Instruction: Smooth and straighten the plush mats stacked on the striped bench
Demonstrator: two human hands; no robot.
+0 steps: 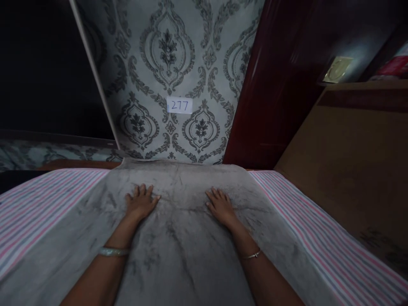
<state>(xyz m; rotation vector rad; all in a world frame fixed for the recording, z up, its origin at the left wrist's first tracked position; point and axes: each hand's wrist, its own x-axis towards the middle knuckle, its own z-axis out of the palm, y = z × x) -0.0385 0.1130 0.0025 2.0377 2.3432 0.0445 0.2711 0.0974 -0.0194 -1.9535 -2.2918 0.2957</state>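
Note:
A grey plush cloth (pixel 178 229), like a towel or small blanket, is spread out in front of me, with darker streaks and creases in its pile. My left hand (pixel 140 204) lies flat on its far left part, fingers spread. On the far right part rests my right hand (pixel 221 207), palm down with the fingers slightly apart. Neither hand grips anything. A pale bangle (pixel 114 251) circles my left wrist, and a thin bracelet (pixel 253 255) is on the right one.
Beneath the cloth is a pink, white and grey striped cover (pixel 51 199). Patterned wallpaper (pixel 168 46) with a "277" label (pixel 179 105) stands behind. A dark screen (pixel 47 72) is at left; a dark red panel (pixel 270 85) and a large cardboard box (pixel 350 161) are at right.

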